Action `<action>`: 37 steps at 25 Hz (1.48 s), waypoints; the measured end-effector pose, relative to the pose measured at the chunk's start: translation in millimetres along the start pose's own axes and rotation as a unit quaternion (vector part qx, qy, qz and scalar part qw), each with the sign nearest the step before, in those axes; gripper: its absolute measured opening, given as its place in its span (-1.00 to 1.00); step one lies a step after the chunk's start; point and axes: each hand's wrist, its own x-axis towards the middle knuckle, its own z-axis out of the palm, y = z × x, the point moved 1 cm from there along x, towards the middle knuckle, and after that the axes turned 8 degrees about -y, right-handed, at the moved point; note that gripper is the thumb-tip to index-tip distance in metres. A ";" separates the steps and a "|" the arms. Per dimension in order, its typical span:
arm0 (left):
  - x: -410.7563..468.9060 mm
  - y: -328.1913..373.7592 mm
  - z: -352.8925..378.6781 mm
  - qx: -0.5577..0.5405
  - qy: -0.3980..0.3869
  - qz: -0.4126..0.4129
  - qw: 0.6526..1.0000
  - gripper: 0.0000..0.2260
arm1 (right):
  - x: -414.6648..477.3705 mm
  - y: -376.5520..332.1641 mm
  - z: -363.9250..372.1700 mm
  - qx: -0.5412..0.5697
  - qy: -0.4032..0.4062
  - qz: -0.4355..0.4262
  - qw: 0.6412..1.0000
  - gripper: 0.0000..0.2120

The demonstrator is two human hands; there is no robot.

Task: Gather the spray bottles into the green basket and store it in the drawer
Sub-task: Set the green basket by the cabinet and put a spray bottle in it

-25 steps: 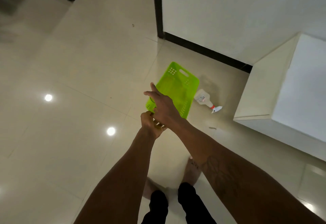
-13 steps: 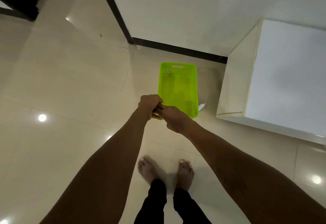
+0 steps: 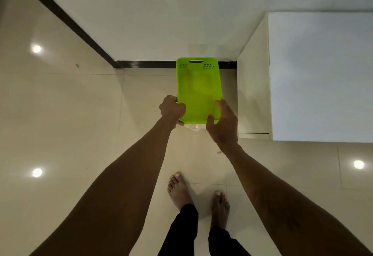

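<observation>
Since a moment ago the hands have parted to the near corners of the lime-green perforated plastic basket [image 3: 198, 90]. Glossy cream floor tiles [image 3: 80, 114] mirror lights below a matt white wall [image 3: 161, 13] and a smooth white boxy cabinet [image 3: 323, 74]. The left hand [image 3: 172, 109] has a tight wrapped grip, the right hand [image 3: 224, 122] a looser thumb-and-finger grip. A white plastic spray bottle [image 3: 193, 127] peeks from under the basket's near edge.

Glossy cream floor tiles [image 3: 70, 114] carry three round bright light reflections [image 3: 36, 48]. A plain white wall [image 3: 161, 13] with black skirting [image 3: 145, 64] meets a white boxy cabinet [image 3: 321, 74] on the right.
</observation>
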 end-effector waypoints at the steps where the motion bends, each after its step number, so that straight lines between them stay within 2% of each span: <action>1: 7.9 1.9 4.5 0.013 -0.001 0.005 1.000 -0.76 | 8.4 4.5 2.7 0.018 0.028 0.028 0.999 -0.51; 3: 23.6 0.3 18.6 0.028 -0.011 0.006 1.000 -0.75 | 21.9 17.1 9.3 0.036 0.055 0.092 0.994 -0.48; 6: 49.5 -6.8 41.3 0.042 -0.013 0.009 0.999 -0.73 | 42.4 43.7 26.4 0.044 -0.004 0.190 0.981 -0.39; 8: 70.7 -13.2 55.0 0.039 -0.011 0.009 0.999 -0.74 | 58.4 66.6 37.3 0.032 -0.028 0.223 0.974 -0.37; 19: 168.9 -53.0 100.1 -0.019 -0.029 0.014 0.999 -0.76 | 122.1 143.7 89.1 0.107 0.040 0.237 0.965 -0.51; 25: 202.6 -60.2 115.2 0.078 -0.011 0.065 0.995 -0.67 | 134.6 175.2 106.1 0.130 0.069 0.226 0.963 -0.53; 33: 216.7 -75.2 113.4 0.133 -0.018 0.079 0.988 -0.73 | 135.6 189.8 126.4 0.142 0.066 0.224 0.962 -0.57; 35: 213.4 -74.8 113.4 0.137 -0.031 0.082 0.987 -0.68 | 136.0 189.6 126.4 0.142 0.058 0.220 0.963 -0.59; 37: 202.3 -74.5 112.1 0.170 -0.013 0.117 0.978 -0.60 | 131.6 186.8 122.8 0.103 0.066 0.205 0.971 -0.61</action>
